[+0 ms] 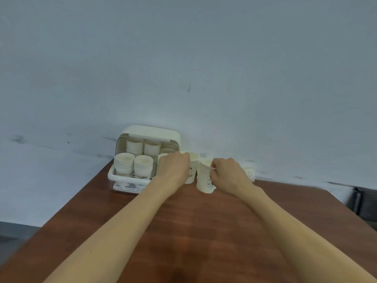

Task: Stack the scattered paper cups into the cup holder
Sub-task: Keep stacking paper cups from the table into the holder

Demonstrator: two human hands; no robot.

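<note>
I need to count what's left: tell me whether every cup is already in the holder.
No: the right hand grips a cup outside the holder.

A plain indoor room, its kind unclear: a brown wooden tabletop [193, 221] pushed against a scuffed, pale grey wall [183, 68].

One cup holder [130, 181], a white box with its lid raised, sits left of centre in the frame. Inside it stand five stacks of paper cups [124, 164] that can be counted: two at the front, two behind, and one lower stack at the back right; a sixth may be hidden behind the left hand [173, 168]. Right of the holder, three loose cups show: one [192, 160] at the left hand, one [205, 178] at the right hand [228, 174], and a third [249, 172], blurred, further right. Two hands, one brown surface [183, 231].
</note>
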